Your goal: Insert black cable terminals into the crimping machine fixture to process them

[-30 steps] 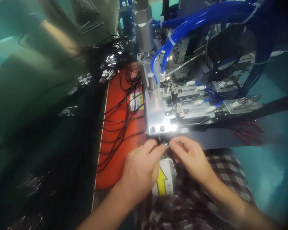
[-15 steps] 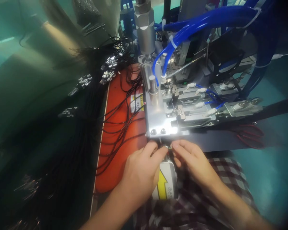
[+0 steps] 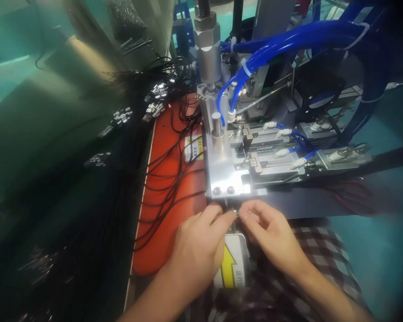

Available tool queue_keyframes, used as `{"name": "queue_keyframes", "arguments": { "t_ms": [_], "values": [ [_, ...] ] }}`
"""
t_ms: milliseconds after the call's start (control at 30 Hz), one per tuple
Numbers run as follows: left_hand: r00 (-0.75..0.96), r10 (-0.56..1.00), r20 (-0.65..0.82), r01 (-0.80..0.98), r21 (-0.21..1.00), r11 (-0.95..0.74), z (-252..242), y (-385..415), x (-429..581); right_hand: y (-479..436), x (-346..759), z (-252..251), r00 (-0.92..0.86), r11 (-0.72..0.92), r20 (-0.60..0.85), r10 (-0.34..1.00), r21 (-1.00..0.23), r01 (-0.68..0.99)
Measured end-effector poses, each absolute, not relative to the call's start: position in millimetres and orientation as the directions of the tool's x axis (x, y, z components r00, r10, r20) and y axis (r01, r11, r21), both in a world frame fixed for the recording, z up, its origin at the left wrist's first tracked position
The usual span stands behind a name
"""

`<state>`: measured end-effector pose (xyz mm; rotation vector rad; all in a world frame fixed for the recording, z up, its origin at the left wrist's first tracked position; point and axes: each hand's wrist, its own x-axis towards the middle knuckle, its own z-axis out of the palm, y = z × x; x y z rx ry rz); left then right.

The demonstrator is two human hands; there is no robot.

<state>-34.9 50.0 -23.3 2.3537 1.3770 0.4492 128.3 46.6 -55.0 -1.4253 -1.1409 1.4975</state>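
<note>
My left hand [image 3: 199, 243] is closed in a pinch at the front edge of the machine's bright metal plate [image 3: 220, 172]. Facing it, my right hand [image 3: 272, 232] also pinches, its fingertips almost touching those of the left. A tiny shiny piece [image 3: 236, 213] shows between the two sets of fingertips, too small to name. Just below the fingers sits a white label with a yellow arrow [image 3: 229, 261]. Thin black cables [image 3: 168, 192] run across an orange surface [image 3: 154, 259] to the machine's left side, left of my hands.
Bundles of black cables with silvery ends [image 3: 156, 100] hang at the left, beside the orange surface. Blue air hoses [image 3: 289, 38] arch over the pneumatic cylinders [image 3: 275, 163] on the right. Red-handled scissors or pliers, blurred [image 3: 352, 197], lie at the right.
The whole view has shifted slightly, so the machine and hands sit a little lower. Both hands keep their pinch; coloured bits at the fingertips earlier are now hard to see.
</note>
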Motion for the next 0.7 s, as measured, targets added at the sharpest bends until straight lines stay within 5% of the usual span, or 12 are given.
{"name": "queue_keyframes", "arguments": {
  "t_ms": [167, 367, 700],
  "values": [
    [0.479, 0.875, 0.073, 0.762, 0.460, -0.455, -23, 50, -35, 42, 129, -64, -0.071, -0.083, -0.099, 0.993, -0.975, 0.205],
    [0.480, 0.874, 0.082, 0.763, 0.453, -0.461, -22, 50, -35, 40, 129, -68, -0.059, -0.003, -0.021, 0.998, -0.958, 0.287],
    [0.500, 0.863, 0.068, 0.791, 0.369, -0.488, -22, 48, -34, 40, 119, -50, -0.013, -0.410, -0.410, 0.912, -0.912, 0.002]
  ]
}}
